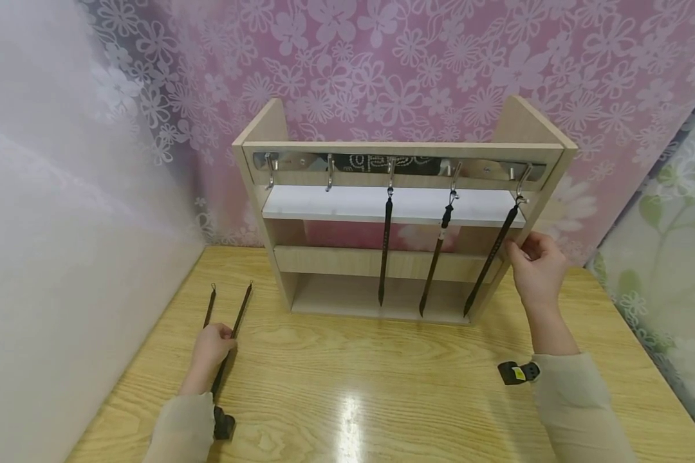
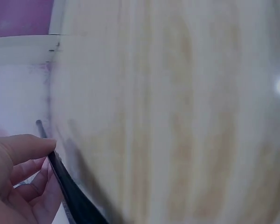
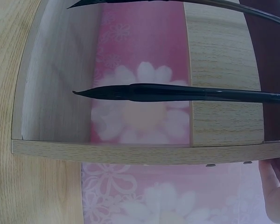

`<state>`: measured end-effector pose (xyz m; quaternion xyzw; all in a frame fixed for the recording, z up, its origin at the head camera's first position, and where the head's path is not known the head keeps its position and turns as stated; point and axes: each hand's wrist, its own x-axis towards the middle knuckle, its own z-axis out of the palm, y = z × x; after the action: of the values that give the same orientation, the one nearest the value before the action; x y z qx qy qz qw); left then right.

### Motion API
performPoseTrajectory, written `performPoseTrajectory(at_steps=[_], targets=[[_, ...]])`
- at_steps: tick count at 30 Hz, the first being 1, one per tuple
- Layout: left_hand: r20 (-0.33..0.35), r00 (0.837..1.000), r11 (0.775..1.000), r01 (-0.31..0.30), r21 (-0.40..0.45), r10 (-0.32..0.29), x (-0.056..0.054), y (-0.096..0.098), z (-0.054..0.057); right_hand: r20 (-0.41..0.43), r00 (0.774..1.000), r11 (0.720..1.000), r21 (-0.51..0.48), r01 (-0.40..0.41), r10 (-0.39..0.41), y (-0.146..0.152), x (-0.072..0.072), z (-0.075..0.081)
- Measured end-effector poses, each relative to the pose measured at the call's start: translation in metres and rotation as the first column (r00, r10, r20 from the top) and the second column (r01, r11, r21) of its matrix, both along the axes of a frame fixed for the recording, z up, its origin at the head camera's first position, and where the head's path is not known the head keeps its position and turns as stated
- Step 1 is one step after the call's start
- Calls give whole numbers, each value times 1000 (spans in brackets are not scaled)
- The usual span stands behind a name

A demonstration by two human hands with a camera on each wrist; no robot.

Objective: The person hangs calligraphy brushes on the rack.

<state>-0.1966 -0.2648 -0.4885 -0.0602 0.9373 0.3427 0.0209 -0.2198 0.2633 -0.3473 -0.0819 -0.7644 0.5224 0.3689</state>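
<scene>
At the left of the head view, my left hand pinches the handle of a dark calligraphy brush between thumb and fingers; its thick dark end points back towards my wrist. Left of it another brush lies on the table, partly hidden by that hand. My right hand grips the right side panel of a light wooden rack, thumb at the front edge. From the rack's hooks hang three brushes, tips down: a middle one, a second and a rightmost one.
Two hooks at the rack's left, the outer hook and its neighbour, carry nothing. A white shelf runs behind the brushes. The rack stands on a wooden table before a pink flowered backdrop; a pale wall borders the left.
</scene>
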Motion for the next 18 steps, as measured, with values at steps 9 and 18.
performPoseTrajectory(at_steps=[9,18], targets=[[-130,990,994,-48,102,61,-2,6,18,-4,1000,999,-44,-9,9,0,0,-2],[-224,953,964,-153,219,202,1,18,43,11,1000,999,-45,-4,5,0,0,1]])
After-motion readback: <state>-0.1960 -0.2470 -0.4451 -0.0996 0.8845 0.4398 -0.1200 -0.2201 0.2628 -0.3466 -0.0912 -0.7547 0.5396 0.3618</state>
